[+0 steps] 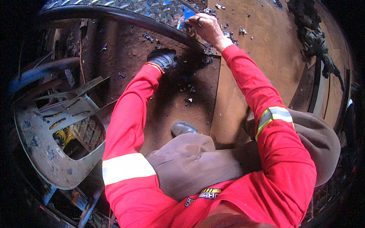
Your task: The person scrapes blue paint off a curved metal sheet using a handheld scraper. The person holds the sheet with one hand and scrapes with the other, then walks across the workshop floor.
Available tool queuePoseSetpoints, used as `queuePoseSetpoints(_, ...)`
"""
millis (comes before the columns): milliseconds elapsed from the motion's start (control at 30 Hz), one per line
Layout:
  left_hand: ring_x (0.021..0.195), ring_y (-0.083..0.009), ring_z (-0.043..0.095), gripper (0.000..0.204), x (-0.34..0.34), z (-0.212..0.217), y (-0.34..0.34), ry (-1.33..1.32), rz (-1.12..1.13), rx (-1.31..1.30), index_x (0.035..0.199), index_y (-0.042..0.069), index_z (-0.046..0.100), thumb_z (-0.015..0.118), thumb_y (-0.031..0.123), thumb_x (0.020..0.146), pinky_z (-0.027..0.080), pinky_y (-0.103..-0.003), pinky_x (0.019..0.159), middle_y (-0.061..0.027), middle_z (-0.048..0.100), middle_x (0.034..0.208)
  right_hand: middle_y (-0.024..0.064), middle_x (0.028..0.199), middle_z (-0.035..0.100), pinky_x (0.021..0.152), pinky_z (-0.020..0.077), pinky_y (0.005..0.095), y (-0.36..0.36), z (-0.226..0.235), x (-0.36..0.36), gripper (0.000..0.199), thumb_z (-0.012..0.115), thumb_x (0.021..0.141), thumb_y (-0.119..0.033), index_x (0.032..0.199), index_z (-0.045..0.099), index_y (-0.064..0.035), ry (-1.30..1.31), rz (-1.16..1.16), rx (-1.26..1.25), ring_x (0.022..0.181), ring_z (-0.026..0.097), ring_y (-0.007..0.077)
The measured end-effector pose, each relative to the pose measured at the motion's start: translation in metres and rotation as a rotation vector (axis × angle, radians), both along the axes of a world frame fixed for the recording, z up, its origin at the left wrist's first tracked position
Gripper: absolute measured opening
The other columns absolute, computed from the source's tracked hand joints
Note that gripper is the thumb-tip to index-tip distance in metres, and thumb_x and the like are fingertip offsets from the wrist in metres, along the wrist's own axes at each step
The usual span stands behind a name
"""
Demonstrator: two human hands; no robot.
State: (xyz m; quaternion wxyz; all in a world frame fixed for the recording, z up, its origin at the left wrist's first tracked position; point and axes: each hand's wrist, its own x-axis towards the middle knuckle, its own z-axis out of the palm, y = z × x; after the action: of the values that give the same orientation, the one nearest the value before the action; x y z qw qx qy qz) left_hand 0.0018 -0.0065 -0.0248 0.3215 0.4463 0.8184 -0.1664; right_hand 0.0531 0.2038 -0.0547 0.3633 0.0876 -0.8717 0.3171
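At the top of the view lies a metal tread plate (152, 12) with a raised pattern, a dark rim (114, 14) along its near side and scraps of blue film (188, 14) on it. My bare right hand (208, 29), with a dark ring, is at the plate's right corner. Its thumb and fingertips are pinched together beside the blue film; what they grip is too small to make out. My left hand (162, 59), in a dark knitted glove with an orange cuff, is just below the rim over the brown floor. Its fingers are lost in shadow.
A worn plastic chair (72, 169) lies at the left, near a blue metal tube (47, 72). Torn scraps (242, 32) litter the brown sheet flooring (262, 64). Dark greasy machinery (315, 41) stands at the far right. My boot (183, 127) is below my hands.
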Motion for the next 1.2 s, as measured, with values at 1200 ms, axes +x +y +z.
queuePoseSetpoints(1200, 0.113, -0.0343, 0.058, 0.043, 0.007, 0.016, 0.008, -0.02, 0.049, -0.052, 0.12, 0.012, 0.061, 0.053, 0.038, 0.087, 0.045, -0.046, 0.097, -0.0167, 0.06, 0.123, 0.0172, 0.074, 0.065, 0.061, 0.0521, 0.0407, -0.012, 0.016, 0.007, 0.023, 0.069, 0.084, -0.027, 0.082, 0.072, -0.0052, -0.214, -0.138, -0.103, 0.068, 0.065, 0.0341)
